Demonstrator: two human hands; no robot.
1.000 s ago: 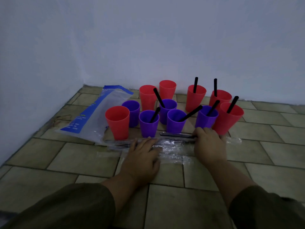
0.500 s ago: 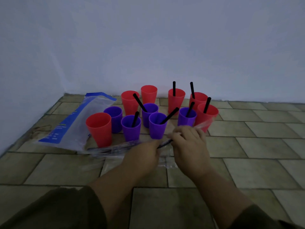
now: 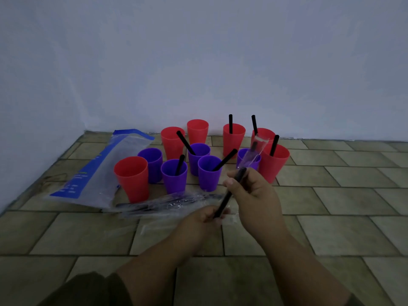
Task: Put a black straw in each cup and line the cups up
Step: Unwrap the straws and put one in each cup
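Several red and purple cups stand clustered on the tiled floor near the wall. Black straws stick out of most of them. The front red cup [image 3: 131,177], the purple cup [image 3: 151,163] behind it and the rear red cup [image 3: 197,131] show no straw. My left hand [image 3: 204,219] pinches the lower end of a black straw [image 3: 228,194] in a clear wrapper. My right hand [image 3: 254,193] grips the straw higher up, and the wrapper [image 3: 256,151] sticks up past it in front of the right-hand cups.
A clear pack of straws [image 3: 167,204] lies on the floor in front of the cups. A blue and clear plastic bag [image 3: 103,171] lies at the left by the wall corner. Bare tiles extend to the right and toward me.
Both hands lifted off the pack on the floor with one wrapped straw. The straw now tilts up to the right between the hands. The camera moved back and tilted up.
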